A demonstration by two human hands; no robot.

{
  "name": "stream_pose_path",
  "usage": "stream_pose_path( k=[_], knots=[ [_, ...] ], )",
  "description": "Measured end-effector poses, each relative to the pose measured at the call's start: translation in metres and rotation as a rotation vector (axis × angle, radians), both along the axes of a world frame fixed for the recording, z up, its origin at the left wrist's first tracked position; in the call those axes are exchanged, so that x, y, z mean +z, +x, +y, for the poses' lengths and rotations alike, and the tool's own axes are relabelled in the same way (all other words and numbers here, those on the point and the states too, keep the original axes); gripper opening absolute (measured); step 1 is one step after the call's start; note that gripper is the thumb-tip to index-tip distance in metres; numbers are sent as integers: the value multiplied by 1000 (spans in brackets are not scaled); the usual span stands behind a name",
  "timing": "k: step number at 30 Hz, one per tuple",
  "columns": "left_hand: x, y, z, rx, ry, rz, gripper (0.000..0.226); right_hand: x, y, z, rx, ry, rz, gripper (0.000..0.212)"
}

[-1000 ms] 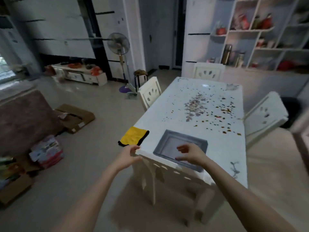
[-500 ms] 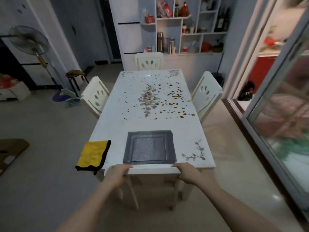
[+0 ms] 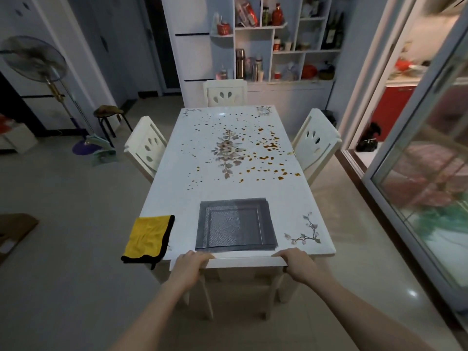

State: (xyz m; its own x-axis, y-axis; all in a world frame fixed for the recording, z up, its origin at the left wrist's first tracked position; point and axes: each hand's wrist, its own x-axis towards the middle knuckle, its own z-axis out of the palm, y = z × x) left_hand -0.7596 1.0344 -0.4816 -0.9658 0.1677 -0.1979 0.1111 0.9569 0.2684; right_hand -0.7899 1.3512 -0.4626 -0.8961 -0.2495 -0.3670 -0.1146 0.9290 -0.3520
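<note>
A white chair point(image 3: 244, 262) is tucked under the near end of a white dining table point(image 3: 253, 183). My left hand point(image 3: 188, 264) grips the left end of the chair's top rail, and my right hand point(image 3: 295, 260) grips its right end. A grey placemat point(image 3: 235, 225) lies on the table just beyond the rail. A yellow cloth with a black edge point(image 3: 149, 236) hangs over the table's near left corner. Orange-brown spots point(image 3: 268, 148) are scattered over the table's far half, around a printed flower pattern.
White chairs stand at the table's left point(image 3: 147, 148), right point(image 3: 315, 143) and far end point(image 3: 225, 93). A standing fan point(image 3: 38, 62) and a stool point(image 3: 109, 115) are at the left. Shelves with bottles point(image 3: 273, 39) fill the back wall. A glass sliding door point(image 3: 430, 186) runs along the right.
My view swung from the table's left corner to face its near end. Both hands moved from the table edge and placemat onto the chair's top rail and closed round it.
</note>
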Motion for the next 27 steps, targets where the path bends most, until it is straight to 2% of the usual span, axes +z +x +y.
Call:
stream_pose_path(
  k=[7,12,17,19,22,24,27],
  knots=[
    [-9,-4,-4,-3,-23,-19,58,3,2,-9,-18,49,22,51],
    [-10,-7,-4,-21,-50,-60,58,5,1,-18,13,153,63,57],
    [1,-11,-3,-59,-29,-155,47,13,-11,-34,64,247,-127,30],
    [13,-15,-6,-60,33,-268,57,24,-22,-45,134,264,-239,34],
    [26,-21,-17,21,251,-446,63,41,-38,-65,229,221,-351,52],
    [33,-27,-25,45,345,-451,59,53,-46,-79,251,194,-354,56],
    [48,-38,-42,78,440,-394,54,70,-55,-107,248,118,-298,50]
  ],
)
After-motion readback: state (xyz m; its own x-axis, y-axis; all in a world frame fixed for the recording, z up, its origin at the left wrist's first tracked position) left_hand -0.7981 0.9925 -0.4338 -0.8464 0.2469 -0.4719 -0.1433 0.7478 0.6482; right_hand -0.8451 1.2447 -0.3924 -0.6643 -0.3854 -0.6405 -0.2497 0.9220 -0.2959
